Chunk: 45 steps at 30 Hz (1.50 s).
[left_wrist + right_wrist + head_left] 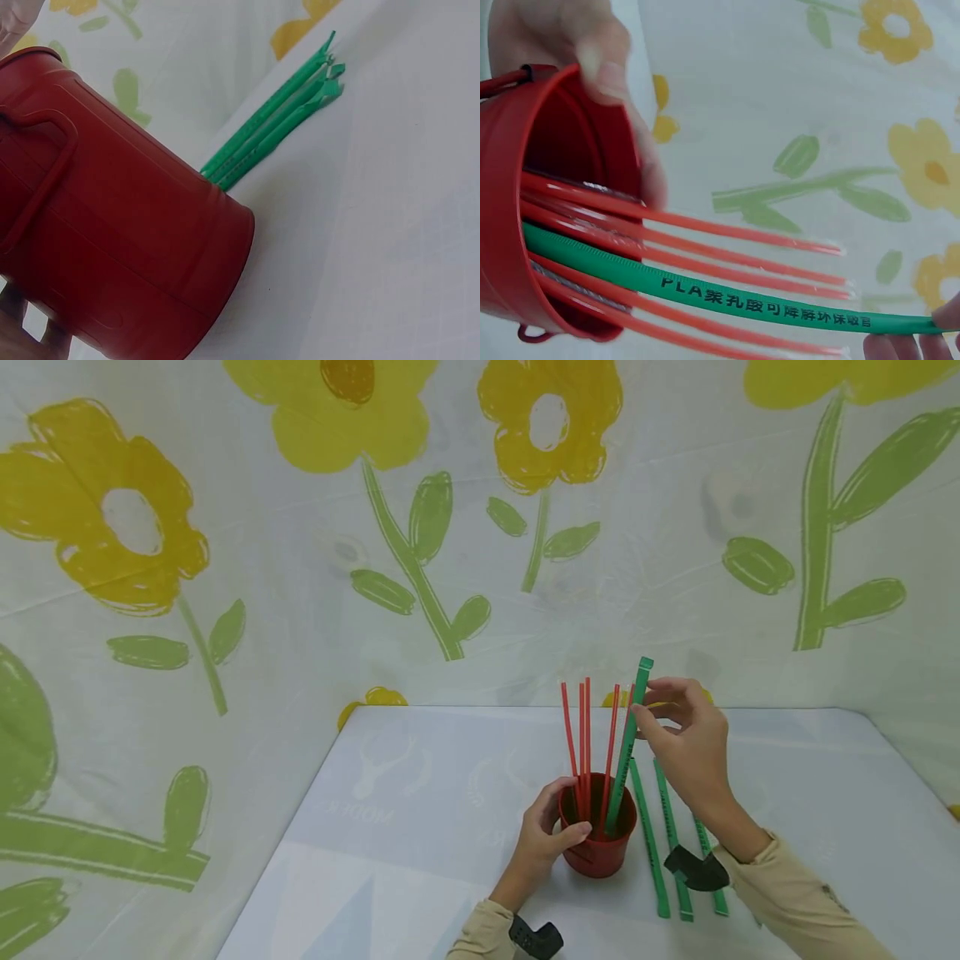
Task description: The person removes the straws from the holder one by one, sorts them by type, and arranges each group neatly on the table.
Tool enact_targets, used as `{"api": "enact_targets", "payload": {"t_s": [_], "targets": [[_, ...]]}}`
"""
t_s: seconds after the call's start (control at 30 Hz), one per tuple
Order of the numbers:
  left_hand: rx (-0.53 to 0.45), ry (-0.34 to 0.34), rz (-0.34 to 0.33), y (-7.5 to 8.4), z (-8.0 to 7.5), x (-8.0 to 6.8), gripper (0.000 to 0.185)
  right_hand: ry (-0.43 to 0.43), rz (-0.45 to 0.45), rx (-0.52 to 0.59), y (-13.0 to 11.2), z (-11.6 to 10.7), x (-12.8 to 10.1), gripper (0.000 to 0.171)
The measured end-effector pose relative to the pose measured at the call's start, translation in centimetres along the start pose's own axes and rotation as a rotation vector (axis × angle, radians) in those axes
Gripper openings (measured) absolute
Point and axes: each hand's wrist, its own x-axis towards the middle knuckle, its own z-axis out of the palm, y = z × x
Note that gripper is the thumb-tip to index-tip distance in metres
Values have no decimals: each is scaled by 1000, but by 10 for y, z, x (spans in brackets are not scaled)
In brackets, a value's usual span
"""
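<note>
A small red metal bucket [597,862] stands on the table, and my left hand [542,828] grips it at the rim with thumb and fingers. Several thin red straws [587,735] lean upright inside it. My right hand [692,750] pinches a green-wrapped straw [626,760] near its upper end; its lower part is down inside the bucket. Printed letters run along this green wrapper [765,304] in the right wrist view, among the red straws. The bucket's side handle [52,172] shows in the left wrist view.
More green-wrapped straws [649,843] lie side by side on the white table [360,860], right of the bucket and partly under the right forearm. Behind the table hangs a pale cloth [645,568] with yellow flowers. Dark wrist cameras [697,868] sit on both wrists.
</note>
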Motion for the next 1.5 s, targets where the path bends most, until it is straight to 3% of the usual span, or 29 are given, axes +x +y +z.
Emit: {"api": "enact_targets", "payload": {"t_s": [0.47,0.83,1.1,1.33,1.5], "targets": [[14,-1,24,-3,-4,-2,57,69,51,122,-1,-27,13,32],[20,-9,-24,1,-3,1,56,75,96,268,-6,-53,30,30],[14,0,27,7,0,-1,56,18,100,180,-2,-67,33,29],[9,0,-17,2,-1,1,55,-5,116,-16,4,-76,33,30],[4,-10,-23,2,-1,2,56,-17,151,-57,7,-81,31,30]]}}
